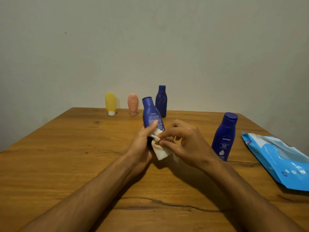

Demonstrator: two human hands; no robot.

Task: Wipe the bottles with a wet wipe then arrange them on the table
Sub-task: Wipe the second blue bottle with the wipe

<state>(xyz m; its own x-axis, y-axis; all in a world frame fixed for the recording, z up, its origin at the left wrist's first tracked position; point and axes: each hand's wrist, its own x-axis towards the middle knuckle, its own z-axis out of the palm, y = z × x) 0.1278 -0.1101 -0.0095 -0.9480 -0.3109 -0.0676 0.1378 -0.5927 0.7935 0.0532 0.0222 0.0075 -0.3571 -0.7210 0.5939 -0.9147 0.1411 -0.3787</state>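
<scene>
At the far left of the wooden table point(66, 148), close to the wall, a yellow tube point(110, 103) stands on its white cap. Just to its right a peach tube point(133, 104) stands cap-down the same way, apart from it.

Nearer, around mid-table, the left hand point(142, 144) grips the lower half of a blue bottle point(151, 113), with the thumb laid across the printed back label and the fingers curled behind. The bottle is cap-up and leans a little to the left. I cannot tell whether its base touches the table. A white wet wipe point(160, 151) is bunched against the bottle's bottom end, and one flap hangs below the hands.

Behind them, near the far edge, a second blue bottle point(161, 101) stands upright, right of the peach tube.

The right hand point(185, 141) pinches the wipe between thumb and fingertips, right at the bottle's base, with the other fingers bent.

Further right a Nivea bottle point(224, 136) stands upright with its label facing me, apart from the hand. At the right edge a light blue wipes pack point(280, 158) lies flat.
</scene>
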